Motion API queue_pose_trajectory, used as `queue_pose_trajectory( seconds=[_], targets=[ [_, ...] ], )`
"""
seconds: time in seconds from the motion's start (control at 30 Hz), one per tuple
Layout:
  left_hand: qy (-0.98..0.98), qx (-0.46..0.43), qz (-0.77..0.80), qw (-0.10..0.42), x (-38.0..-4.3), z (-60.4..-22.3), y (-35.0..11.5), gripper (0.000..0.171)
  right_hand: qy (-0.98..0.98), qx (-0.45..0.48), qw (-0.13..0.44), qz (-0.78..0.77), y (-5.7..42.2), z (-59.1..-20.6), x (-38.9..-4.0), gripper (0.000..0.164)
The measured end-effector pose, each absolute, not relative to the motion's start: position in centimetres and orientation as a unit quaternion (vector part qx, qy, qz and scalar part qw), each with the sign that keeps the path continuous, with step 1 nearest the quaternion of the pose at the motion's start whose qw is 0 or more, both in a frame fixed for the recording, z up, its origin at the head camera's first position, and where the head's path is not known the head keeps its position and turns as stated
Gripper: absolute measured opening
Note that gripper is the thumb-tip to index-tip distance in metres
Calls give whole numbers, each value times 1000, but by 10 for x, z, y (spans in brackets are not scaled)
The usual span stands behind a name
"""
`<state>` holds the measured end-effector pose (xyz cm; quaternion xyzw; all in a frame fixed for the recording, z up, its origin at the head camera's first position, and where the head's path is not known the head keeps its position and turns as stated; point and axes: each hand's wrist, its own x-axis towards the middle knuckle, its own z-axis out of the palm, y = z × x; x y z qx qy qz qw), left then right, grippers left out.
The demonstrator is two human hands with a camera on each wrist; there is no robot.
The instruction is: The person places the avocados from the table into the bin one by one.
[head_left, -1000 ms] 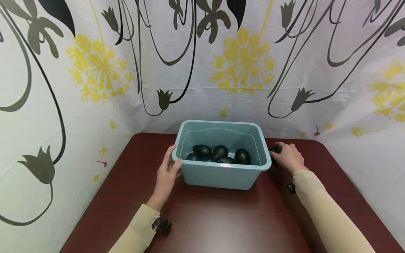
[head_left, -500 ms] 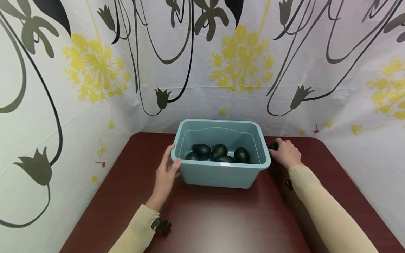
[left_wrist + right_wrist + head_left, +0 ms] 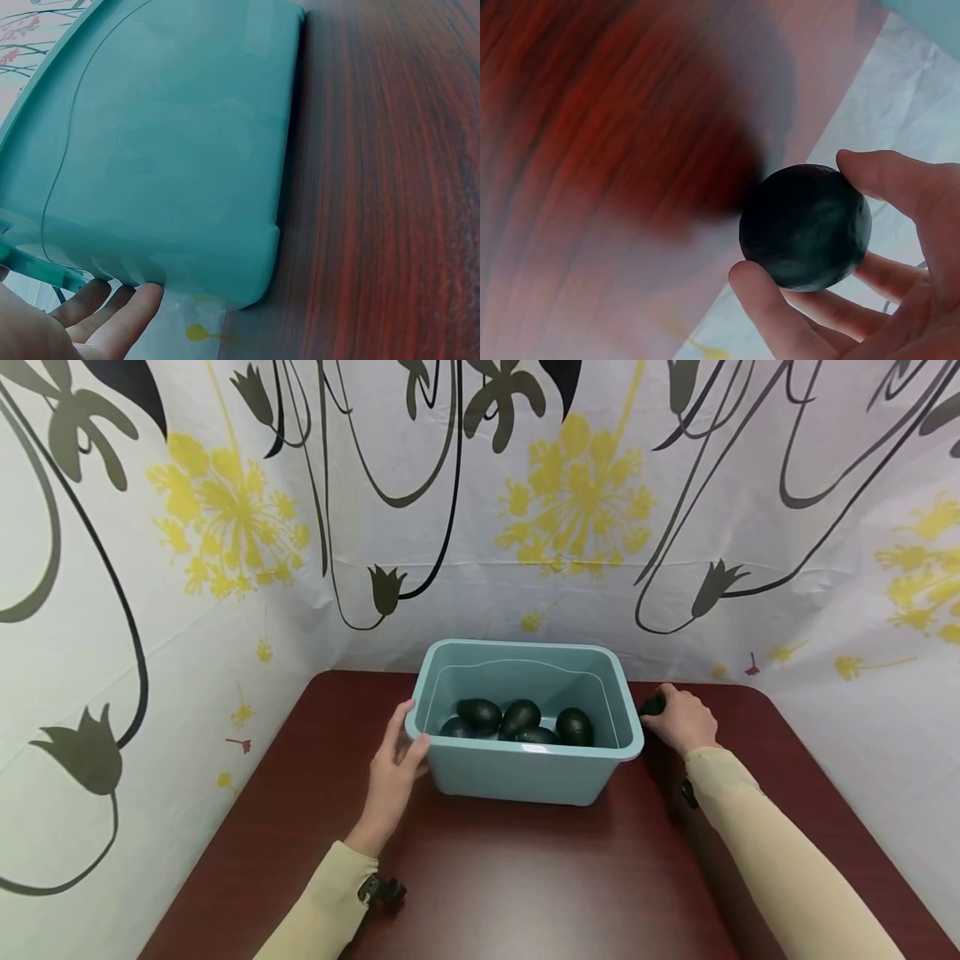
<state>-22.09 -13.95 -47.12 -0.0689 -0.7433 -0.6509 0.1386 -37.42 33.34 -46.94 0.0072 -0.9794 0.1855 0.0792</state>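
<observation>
A light blue plastic bin (image 3: 517, 774) stands on the table, with several dark green avocados (image 3: 521, 719) lying on its floor. At the bin's left front corner my left hand (image 3: 390, 785) grips the rim, its thumb at the front. In the left wrist view, the fingertips (image 3: 146, 296) press against the bin's wall just below the rim. Beside the bin's right side, my right hand (image 3: 684, 720) holds one more avocado (image 3: 806, 227). The right wrist view shows that avocado pinched between the thumb and fingers, close over the table's surface.
The dark red wood table (image 3: 517, 877) has rounded back corners. A white cloth (image 3: 577, 602) with yellow and grey flower prints hangs close behind the table and along both sides. A small black device (image 3: 382, 892) is strapped to the left wrist.
My right hand has shifted slightly toward the bin and the back of the table, with the avocado in it. My left hand, the bin and the avocados inside stay in place.
</observation>
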Motion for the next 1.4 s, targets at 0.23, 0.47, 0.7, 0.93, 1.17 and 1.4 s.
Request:
queue_pose_trajectory(
  seconds=[0.23, 0.47, 0.7, 0.93, 1.17, 1.4],
  targets=[
    [-744, -66, -651, 137, -222, -469, -139, 60, -976, 2, 74, 205, 338, -468, -373, 62],
    [-742, -69, -653, 138, -223, -468, -138, 60, -973, 1, 70, 222, 340, -464, -369, 63],
    [-746, -70, -647, 144, -223, -469, -139, 59, -972, 1, 65, 224, 342, -466, -371, 62],
    [-745, -67, -649, 141, -223, -469, -139, 60, -972, 0, 57, 230, 345, -466, -370, 61],
    [-742, -69, -652, 140, -222, -469, -140, 61, -970, 12, 64, 233, 344, -466, -366, 60],
    [-741, -71, -652, 140, -221, -471, -140, 61, -969, 16, 68, 238, 346, -464, -363, 61]
  ],
)
